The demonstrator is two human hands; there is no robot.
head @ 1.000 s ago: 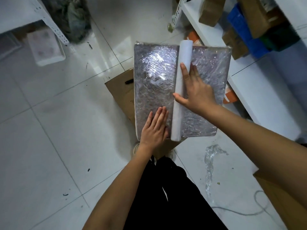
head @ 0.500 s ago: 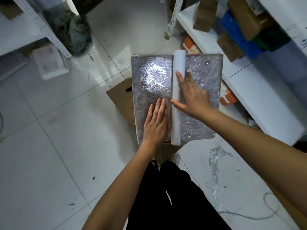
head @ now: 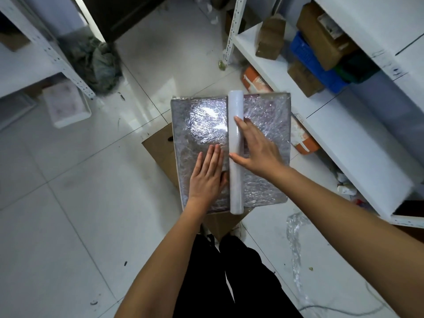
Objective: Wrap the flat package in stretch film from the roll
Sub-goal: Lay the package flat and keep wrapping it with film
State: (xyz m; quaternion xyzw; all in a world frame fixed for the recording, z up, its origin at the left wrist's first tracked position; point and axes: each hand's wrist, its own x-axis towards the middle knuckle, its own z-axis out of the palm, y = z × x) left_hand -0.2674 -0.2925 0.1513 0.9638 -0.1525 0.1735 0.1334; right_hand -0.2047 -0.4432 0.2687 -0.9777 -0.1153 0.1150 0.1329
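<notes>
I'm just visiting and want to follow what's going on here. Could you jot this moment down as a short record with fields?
package: flat package, already covered in shiny film, lying on a cardboard box
roll: white film roll lying across the package, far edge to near edge
left hand: left hand pressed flat on the film, beside the roll
right hand: right hand with straight fingers resting against the roll
floor: loose film scrap on the tiles
right side: white shelf holding boxes
</notes>
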